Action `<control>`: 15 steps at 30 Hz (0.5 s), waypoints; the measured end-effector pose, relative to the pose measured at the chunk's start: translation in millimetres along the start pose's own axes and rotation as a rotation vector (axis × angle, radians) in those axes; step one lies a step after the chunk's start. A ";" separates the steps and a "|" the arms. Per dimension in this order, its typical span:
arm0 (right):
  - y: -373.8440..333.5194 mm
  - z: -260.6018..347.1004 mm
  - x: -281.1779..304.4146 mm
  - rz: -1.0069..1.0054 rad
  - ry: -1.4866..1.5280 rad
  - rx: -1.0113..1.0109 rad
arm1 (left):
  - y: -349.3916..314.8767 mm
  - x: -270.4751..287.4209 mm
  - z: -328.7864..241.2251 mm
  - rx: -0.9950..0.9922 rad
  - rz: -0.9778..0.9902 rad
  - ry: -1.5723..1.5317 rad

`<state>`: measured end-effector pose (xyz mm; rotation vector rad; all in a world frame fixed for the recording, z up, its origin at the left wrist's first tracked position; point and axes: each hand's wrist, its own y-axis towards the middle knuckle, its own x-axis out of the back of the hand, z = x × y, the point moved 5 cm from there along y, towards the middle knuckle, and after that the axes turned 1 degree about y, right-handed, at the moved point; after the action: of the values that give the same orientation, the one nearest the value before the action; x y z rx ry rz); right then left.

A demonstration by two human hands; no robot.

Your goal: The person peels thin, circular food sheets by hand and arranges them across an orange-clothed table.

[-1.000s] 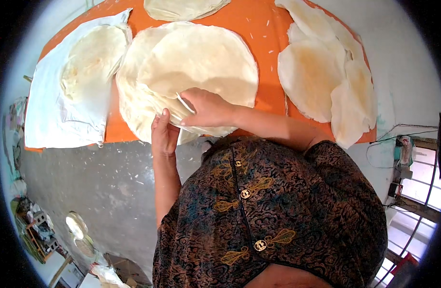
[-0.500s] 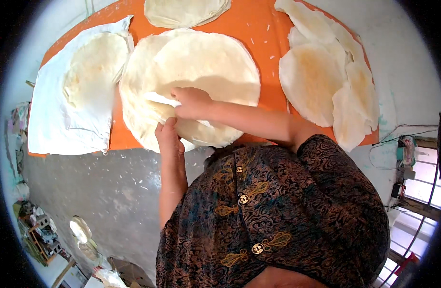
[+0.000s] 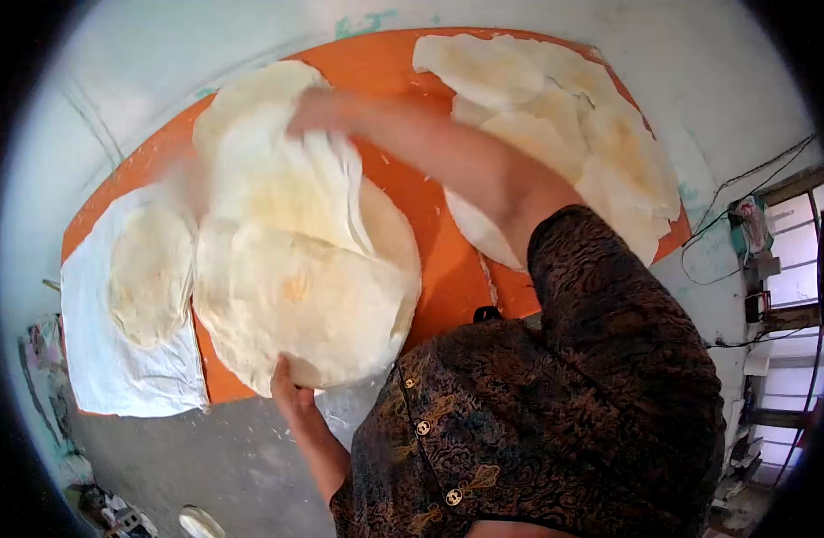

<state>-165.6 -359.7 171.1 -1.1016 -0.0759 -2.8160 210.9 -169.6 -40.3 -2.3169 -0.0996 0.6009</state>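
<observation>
A stack of large, round, thin flatbread sheets (image 3: 295, 332) lies in the middle of the orange table. At its near edge my left hand (image 3: 295, 396) has closed on the rim of the sheets, thumb uppermost. My right hand (image 3: 320, 112) reaches to the far side, its fingers bent over a pale flatbread sheet (image 3: 268, 179) that drapes over the stack with folds along its right side. Motion blurs the right fingers. To the left of that sheet is a faint skin-toned smear that I cannot make out.
On the left, a round flatbread (image 3: 152, 273) rests on a white cloth (image 3: 89, 359). Several overlapping flatbreads (image 3: 564, 134) cover the right end of the orange table (image 3: 421, 215). Grey floor (image 3: 241, 457) shows below the front edge, and cables (image 3: 743, 184) hang along the right wall.
My right hand has swung from beside the left hand out to the far side, and a sheet now spreads over the stack. The left hand stays at the near rim. The view has shifted.
</observation>
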 end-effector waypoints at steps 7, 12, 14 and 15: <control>-88.8 -33.7 233.8 -0.676 0.976 0.057 | -12.7 -8.2 -8.5 -0.042 -0.152 0.185; -164.9 -145.9 180.4 -1.189 0.933 0.169 | -4.7 -0.2 -6.3 -0.006 -0.133 0.120; -153.4 -206.1 101.8 -1.258 1.394 -0.040 | -0.8 5.2 -5.0 -0.001 -0.101 0.086; -146.4 -225.4 57.1 -1.160 1.582 -0.157 | 0.8 9.4 -4.0 0.022 -0.127 0.103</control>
<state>-377.5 -239.7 43.7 1.9184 -0.4099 -3.5242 221.0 -170.5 -42.0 -2.2952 -0.1889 0.4156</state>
